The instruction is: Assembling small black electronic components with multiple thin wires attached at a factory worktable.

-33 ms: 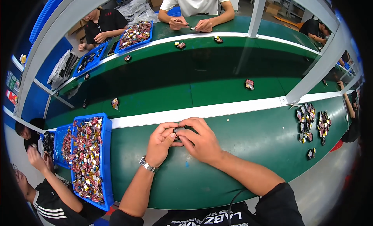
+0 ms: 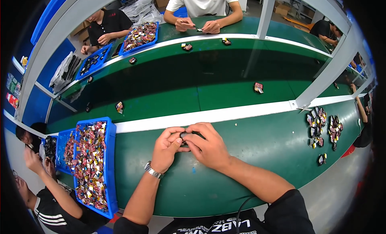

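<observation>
Above the green work surface my left hand (image 2: 168, 144) and my right hand (image 2: 207, 145) meet, fingertips closed around a small dark piece (image 2: 183, 135). Most of that piece is hidden by the fingers, so its kind cannot be made out. A metal-banded watch (image 2: 152, 170) circles my left wrist. To the left of my hands stands a blue tray (image 2: 110, 169) heaped with small parts in red, white, yellow and black.
Small dark parts (image 2: 316, 125) lie in clusters at the right. A white rail (image 2: 201, 115) separates my surface from the green conveyor belt (image 2: 217, 95), which carries scattered parts. A grey post (image 2: 325, 77) rises at right. Co-workers sit across the belt and at left.
My hands and the dark piece hold the same place. At the far left, a co-worker's raised hand has shifted slightly left. Parts on the belt have moved a hair to the right.
</observation>
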Action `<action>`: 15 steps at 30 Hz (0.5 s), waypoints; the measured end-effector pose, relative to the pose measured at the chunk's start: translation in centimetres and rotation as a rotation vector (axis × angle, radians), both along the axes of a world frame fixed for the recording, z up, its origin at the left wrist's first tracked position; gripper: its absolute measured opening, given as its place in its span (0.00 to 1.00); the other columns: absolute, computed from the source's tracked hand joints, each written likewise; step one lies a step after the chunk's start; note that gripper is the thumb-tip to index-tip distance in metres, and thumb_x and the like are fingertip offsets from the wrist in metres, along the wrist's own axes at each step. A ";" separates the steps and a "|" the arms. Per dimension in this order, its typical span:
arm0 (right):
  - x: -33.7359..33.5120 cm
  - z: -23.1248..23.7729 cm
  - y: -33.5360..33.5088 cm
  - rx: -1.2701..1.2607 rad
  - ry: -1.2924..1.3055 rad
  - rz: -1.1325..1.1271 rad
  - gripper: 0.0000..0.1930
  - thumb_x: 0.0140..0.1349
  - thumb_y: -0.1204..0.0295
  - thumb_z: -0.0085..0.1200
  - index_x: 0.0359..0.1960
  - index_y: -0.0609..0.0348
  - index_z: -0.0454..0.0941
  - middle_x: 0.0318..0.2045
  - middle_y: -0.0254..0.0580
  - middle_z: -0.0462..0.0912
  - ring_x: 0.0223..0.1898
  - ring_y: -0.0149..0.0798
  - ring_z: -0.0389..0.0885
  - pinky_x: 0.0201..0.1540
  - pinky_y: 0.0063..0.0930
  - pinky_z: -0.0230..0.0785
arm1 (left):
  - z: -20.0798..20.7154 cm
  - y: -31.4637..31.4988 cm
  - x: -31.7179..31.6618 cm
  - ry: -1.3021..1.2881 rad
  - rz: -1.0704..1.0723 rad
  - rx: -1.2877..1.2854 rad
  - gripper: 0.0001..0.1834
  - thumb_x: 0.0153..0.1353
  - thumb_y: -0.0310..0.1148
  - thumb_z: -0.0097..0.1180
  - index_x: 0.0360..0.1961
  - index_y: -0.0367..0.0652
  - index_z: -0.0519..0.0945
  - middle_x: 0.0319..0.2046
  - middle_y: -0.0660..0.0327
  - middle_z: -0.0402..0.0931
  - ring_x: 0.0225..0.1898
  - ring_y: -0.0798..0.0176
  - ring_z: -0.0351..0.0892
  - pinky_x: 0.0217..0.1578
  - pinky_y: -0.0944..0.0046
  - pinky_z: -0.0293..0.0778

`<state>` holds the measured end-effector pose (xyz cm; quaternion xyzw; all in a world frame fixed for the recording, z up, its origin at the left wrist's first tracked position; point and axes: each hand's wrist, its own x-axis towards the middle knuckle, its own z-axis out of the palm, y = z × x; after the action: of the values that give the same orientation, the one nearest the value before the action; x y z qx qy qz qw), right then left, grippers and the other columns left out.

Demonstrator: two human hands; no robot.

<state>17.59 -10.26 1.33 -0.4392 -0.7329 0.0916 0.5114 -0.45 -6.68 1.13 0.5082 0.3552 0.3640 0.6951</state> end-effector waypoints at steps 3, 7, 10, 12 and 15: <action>0.2 0.1 0.1 0.035 -0.044 -0.030 0.12 0.49 0.82 0.64 0.37 0.58 0.83 0.41 0.40 0.79 0.43 0.45 0.79 0.40 0.34 0.76 | 0.1 0.0 0.1 0.019 -0.022 0.003 0.15 0.72 0.22 0.44 0.58 0.35 0.68 0.54 0.51 0.78 0.53 0.62 0.80 0.48 0.61 0.83; 0.0 0.3 0.0 0.030 -0.071 -0.047 0.12 0.49 0.82 0.65 0.37 0.59 0.83 0.39 0.39 0.79 0.38 0.41 0.79 0.35 0.30 0.76 | 0.2 -0.1 0.1 0.013 -0.025 0.017 0.15 0.71 0.21 0.44 0.58 0.35 0.69 0.54 0.51 0.78 0.53 0.62 0.80 0.48 0.62 0.83; -0.1 0.3 -0.1 0.022 -0.083 -0.056 0.12 0.50 0.81 0.65 0.37 0.60 0.83 0.38 0.39 0.79 0.38 0.40 0.79 0.33 0.29 0.76 | 0.2 0.0 0.2 0.017 -0.014 -0.006 0.15 0.71 0.21 0.45 0.58 0.34 0.69 0.54 0.52 0.78 0.52 0.63 0.80 0.47 0.63 0.83; -0.1 0.0 0.0 0.034 -0.096 -0.069 0.12 0.50 0.81 0.65 0.37 0.60 0.83 0.38 0.39 0.78 0.38 0.40 0.79 0.33 0.29 0.76 | 0.2 0.0 0.3 0.018 -0.022 0.000 0.15 0.71 0.21 0.45 0.58 0.34 0.69 0.54 0.52 0.78 0.52 0.63 0.80 0.47 0.63 0.83; -0.2 0.0 -0.1 0.051 -0.118 -0.090 0.12 0.50 0.81 0.65 0.38 0.59 0.84 0.37 0.38 0.78 0.38 0.39 0.78 0.33 0.29 0.76 | 0.1 0.0 0.3 0.019 -0.028 0.009 0.15 0.71 0.21 0.45 0.58 0.34 0.69 0.53 0.52 0.78 0.51 0.64 0.80 0.47 0.64 0.83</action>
<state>17.41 -10.37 1.32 -0.4629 -0.7436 0.0237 0.4818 -0.18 -6.72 1.20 0.5197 0.3528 0.3511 0.6944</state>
